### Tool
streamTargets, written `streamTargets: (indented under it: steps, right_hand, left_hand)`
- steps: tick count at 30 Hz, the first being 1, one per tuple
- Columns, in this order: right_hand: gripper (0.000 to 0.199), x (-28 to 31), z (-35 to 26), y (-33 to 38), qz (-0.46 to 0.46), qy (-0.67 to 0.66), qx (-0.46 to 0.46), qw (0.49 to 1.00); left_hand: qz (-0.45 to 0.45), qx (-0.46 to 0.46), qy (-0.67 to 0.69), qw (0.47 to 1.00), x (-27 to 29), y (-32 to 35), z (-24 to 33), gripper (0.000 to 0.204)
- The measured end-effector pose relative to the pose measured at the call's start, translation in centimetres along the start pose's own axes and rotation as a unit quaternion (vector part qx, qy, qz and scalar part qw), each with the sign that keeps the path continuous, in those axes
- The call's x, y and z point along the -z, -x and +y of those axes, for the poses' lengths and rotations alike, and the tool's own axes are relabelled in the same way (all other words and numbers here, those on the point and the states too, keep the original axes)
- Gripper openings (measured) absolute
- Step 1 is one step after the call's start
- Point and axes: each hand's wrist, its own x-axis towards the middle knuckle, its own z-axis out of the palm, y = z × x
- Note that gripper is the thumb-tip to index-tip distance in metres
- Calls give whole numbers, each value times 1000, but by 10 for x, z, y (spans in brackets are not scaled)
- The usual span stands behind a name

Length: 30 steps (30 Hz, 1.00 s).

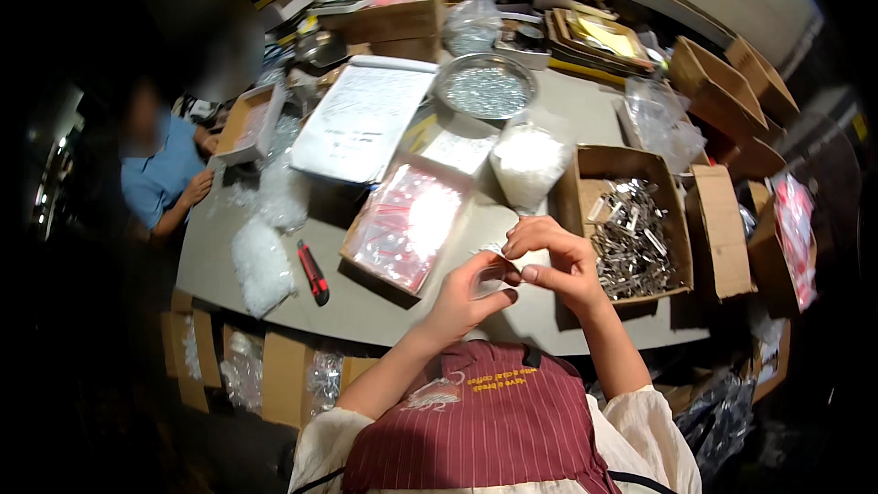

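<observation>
The left hand (464, 302) pinches a small, clear plastic bag (487, 281) above the grey tabletop (370, 322); the right hand (569, 267) curls at its edge — gripping or not, one cannot tell. Should the left thumb loosen, the thin film could slip.

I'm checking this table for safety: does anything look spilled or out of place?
The red and black utility knife lies loose on the table, between a plastic bag and the shallow box of clear packets. A loose cutter looks risky; whether its blade is out, I can't tell.
</observation>
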Motion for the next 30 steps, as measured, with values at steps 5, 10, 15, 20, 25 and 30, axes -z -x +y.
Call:
streamTargets:
  steps: [5,10,15,20,25,30]
  right_hand:
    - [24,42,4,20,144,-27,-87,985]
    - [23,128,27,20,235,272,-105,927]
    - [27,221,108,17,125,613,-192,756]
    - [30,253,159,10,-5,731,-155,665]
    - [34,250,180,9,-88,757,-115,637]
    - [30,250,164,7,49,693,-28,719]
  left_hand:
    - [46,-116,-356,926,8,1,-28,28]
    - [98,-75,-400,908,32,25,-66,23]
    - [126,-22,-366,922,45,47,-77,22]
    - [148,-15,-369,918,52,60,-83,22]
    - [164,11,-372,914,51,62,-91,19]
    - [166,8,-362,917,44,57,-95,18]
